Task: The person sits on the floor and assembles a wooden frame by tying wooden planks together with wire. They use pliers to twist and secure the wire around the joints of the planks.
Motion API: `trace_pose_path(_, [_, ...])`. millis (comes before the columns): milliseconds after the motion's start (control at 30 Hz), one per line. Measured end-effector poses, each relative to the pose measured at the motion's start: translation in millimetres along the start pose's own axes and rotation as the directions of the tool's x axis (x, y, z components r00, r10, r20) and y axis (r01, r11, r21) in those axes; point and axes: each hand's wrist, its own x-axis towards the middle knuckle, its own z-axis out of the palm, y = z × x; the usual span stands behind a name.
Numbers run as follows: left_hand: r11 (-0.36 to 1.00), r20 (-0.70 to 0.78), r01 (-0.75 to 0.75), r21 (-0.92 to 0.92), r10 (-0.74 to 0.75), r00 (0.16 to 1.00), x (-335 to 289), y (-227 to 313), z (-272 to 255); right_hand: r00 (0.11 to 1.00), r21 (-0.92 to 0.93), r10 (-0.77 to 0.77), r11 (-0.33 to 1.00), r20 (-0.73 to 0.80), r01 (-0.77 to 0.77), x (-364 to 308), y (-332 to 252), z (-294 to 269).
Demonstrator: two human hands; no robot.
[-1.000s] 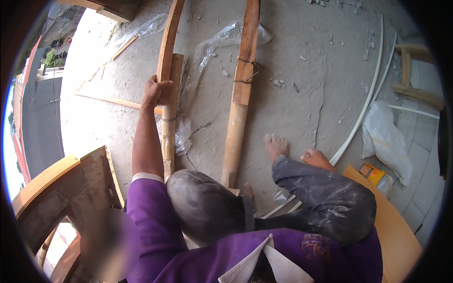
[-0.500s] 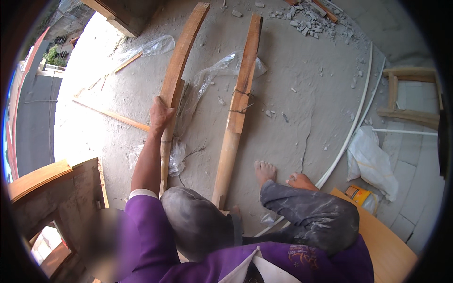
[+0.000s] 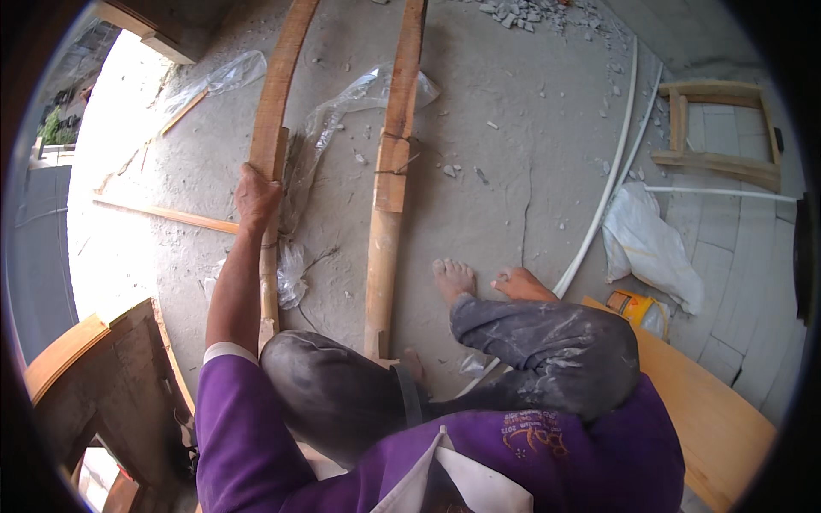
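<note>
My left hand point(image 3: 256, 198) is closed around the near end of a long reddish-brown plank point(image 3: 275, 85), with the thumb over its edge. The plank runs away from me, and its far end is cut off by the picture's upper edge. Under and beside it lies a paler wooden piece point(image 3: 269, 295), reaching back toward my left knee. To the right lies a second plank point(image 3: 402, 94), tied with thin wire point(image 3: 394, 171) to a pale round pole point(image 3: 381, 282). My right hand does not show.
Crumpled clear plastic point(image 3: 359, 92) lies around the planks. Rubble point(image 3: 522, 13) is scattered at the back. White pipes point(image 3: 611, 179) curve along the right, near a white sack point(image 3: 647, 239), a yellow container point(image 3: 629, 304) and a wooden frame point(image 3: 718, 160). A curved board point(image 3: 701, 402) sits lower right.
The whole view has shifted, so the planks and floor things appear further left and higher. My left hand keeps its hold on the plank.
</note>
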Motion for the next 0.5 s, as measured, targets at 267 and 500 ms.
trace_pose_path(267, [0.997, 0.035, -0.043, 0.07, 0.04, 0.999, 0, -5, 1, 0.93, 0.098, 0.183, 0.982, -0.318, -0.16, 29, 17, -18])
trace_pose_path(500, [0.996, 0.093, -0.031, 0.089, 0.023, 0.995, 3, -6, 5, 0.809, -0.398, -0.24, 0.917, -0.536, 0.008, 80, 69, -59])
